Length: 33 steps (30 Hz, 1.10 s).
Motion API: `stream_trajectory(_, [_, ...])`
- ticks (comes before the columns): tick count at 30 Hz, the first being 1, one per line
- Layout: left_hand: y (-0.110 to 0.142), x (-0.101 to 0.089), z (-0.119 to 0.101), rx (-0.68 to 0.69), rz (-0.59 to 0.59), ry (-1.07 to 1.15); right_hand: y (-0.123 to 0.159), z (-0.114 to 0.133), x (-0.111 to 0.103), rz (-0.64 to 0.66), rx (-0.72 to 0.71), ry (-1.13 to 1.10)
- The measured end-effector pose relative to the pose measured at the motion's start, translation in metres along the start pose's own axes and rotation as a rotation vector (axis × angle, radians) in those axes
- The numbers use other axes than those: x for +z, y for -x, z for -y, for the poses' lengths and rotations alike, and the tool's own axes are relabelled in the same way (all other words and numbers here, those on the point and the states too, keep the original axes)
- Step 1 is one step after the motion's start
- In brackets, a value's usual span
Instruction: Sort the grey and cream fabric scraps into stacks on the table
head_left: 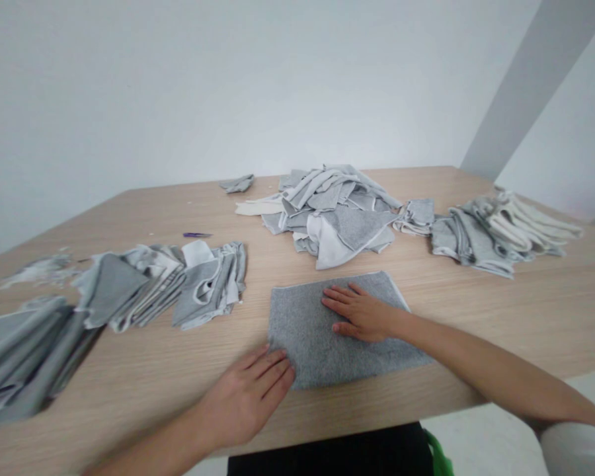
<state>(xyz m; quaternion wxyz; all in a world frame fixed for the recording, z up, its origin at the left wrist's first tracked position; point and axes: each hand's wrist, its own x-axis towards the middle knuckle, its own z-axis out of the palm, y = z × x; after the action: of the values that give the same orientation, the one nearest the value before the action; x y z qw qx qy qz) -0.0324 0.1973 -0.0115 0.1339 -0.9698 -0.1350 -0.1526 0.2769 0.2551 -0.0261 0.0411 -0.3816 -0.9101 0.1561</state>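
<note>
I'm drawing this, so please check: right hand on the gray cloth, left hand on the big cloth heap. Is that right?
Not quite. The left hand isn't on the big cloth heap; the head view shows it touching the near left corner of the gray cloth. The right hand does lie on that cloth.

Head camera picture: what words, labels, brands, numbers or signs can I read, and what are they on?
None can be read anywhere.
Grey fabric panel: no writing visible.
Heaped fabric pieces: no readable label or number.
Slim purple tool: too small to tell whether it is marked.
</note>
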Motion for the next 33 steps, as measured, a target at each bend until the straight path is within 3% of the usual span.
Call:
stream_trajectory(6, [-0.006, -0.008, -0.032, 0.06, -0.075, 0.037, -0.031, -0.005, -0.009, 0.03, -0.282, 0.045])
stream_trajectory(12, [-0.019, -0.012, -0.056, 0.053, -0.116, 0.076, -0.088, 0.016, 0.002, 0.052, -0.631, 0.175])
stream_trajectory(15, [-0.023, -0.014, -0.058, 0.027, -0.1, 0.094, -0.105, 0.025, 0.004, 0.029, -0.698, 0.266])
stream_trajectory(19, [-0.021, -0.009, -0.059, -0.027, -0.03, 0.143, -0.094, 0.023, -0.009, -0.121, -0.58, 0.29])
stream_trajectory(23, [-0.017, -0.001, -0.064, -0.057, -0.011, 0.195, -0.058, 0.024, -0.021, -0.215, -0.323, 0.213])
stream_trajectory(27, [-0.016, 0.006, -0.069, -0.066, -0.029, 0.217, -0.024, 0.041, -0.007, -0.15, -0.178, 0.108])
stream_trajectory(30, [-0.018, 0.011, -0.074, -0.084, -0.007, 0.237, -0.013, 0.044, 0.008, -0.065, -0.19, 0.067])
stream_trajectory(33, [-0.021, 0.012, -0.077, -0.12, 0.013, 0.234, -0.016, 0.033, 0.012, -0.04, -0.249, 0.037])
